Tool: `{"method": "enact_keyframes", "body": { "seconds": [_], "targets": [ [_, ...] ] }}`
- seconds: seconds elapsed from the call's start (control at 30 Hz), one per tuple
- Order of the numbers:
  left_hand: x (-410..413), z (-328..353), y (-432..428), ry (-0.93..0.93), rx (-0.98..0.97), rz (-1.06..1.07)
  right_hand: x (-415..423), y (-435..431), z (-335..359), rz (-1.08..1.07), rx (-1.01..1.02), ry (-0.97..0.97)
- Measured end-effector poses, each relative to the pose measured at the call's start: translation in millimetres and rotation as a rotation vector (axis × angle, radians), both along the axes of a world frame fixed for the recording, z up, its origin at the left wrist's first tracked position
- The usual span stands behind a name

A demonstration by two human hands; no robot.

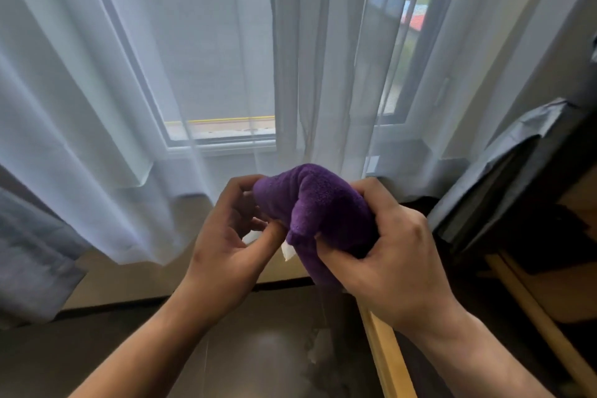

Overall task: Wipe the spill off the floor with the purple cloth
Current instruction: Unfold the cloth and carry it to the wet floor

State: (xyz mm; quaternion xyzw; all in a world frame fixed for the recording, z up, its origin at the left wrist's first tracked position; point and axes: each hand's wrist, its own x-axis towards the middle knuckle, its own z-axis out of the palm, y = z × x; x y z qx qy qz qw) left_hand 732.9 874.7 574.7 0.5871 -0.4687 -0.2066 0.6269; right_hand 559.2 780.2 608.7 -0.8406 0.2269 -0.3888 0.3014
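The dark, glossy grey floor [245, 349] runs up to a pale wall strip below a white-framed window [219, 74], and a wet, whitish spill [318, 349] shows on the floor low in the view, beside a light wooden rail [387, 362] that slants across the lower right. Sheer white curtains [323, 58] hang in soft vertical folds over the glass; a heavier grey-blue drape [29, 252] falls at the left edge and another bunches at the right against dark furniture [533, 220].

Two bare hands are raised in front of the window. One purple terry cloth [323, 203], thick and nubbly, is bunched into a rounded lump held above the floor, well apart from the spill. The right hand [394, 255] is curled tightly around the cloth's right side, fingers dug into the pile. The left hand [226, 236] pinches the cloth's left edge between thumb and fingers, palm turned inward. One small white tag [288, 252] sticks out beneath the cloth.
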Motion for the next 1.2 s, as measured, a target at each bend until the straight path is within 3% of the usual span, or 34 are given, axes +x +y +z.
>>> {"method": "enact_keyframes", "body": {
  "seconds": [0.4, 0.67, 0.9, 1.2],
  "targets": [
    [30, 13, 0, 0.039, -0.057, -0.241, 15, 37, 5, -0.184, 0.025, -0.020],
    [-1, -37, -17, 0.164, 0.129, -0.279, -13, 19, -38, -0.187, 0.099, 0.043],
    [-18, -149, -31, 0.280, 0.344, -0.251, -31, -5, -145, -0.185, 0.237, 0.134],
    [-46, -355, -34, 0.461, 0.578, -0.311, -44, -9, -354, -0.189, 0.438, 0.294]
  ]
}}
